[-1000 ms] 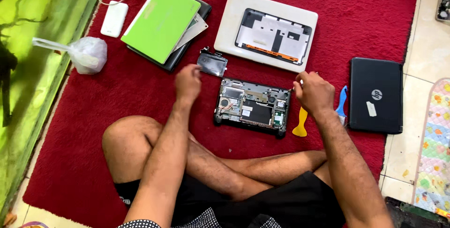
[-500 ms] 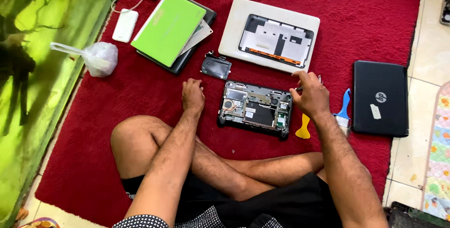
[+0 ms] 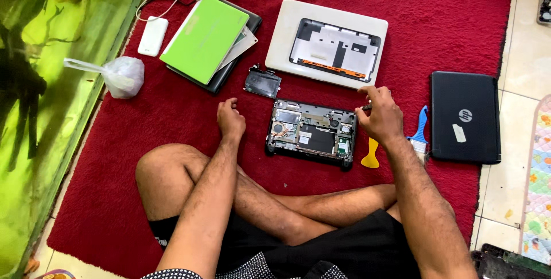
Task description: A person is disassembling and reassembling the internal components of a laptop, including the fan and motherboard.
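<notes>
An opened small laptop base (image 3: 311,134) with its board and fan exposed lies on the red carpet (image 3: 436,21) in front of my crossed legs. My right hand (image 3: 380,115) hovers at its far right corner, fingers pinched on a thin dark tool, probably a screwdriver (image 3: 365,107). To the left of the base, my left hand (image 3: 231,119) rests loosely curled on the carpet and holds nothing. A small dark drive-like part (image 3: 263,83) lies just beyond it.
A white laptop shell (image 3: 329,44) lies upside down at the back. A green laptop (image 3: 205,38) tops a stack at back left, beside a white power bank (image 3: 152,36) and a tied plastic bag (image 3: 121,76). A yellow pry tool (image 3: 371,155), blue brush (image 3: 420,130) and black laptop (image 3: 464,116) lie right.
My left hand has drawn back from the small dark part and come to rest left of the opened base. My right hand stays at the base's far right corner.
</notes>
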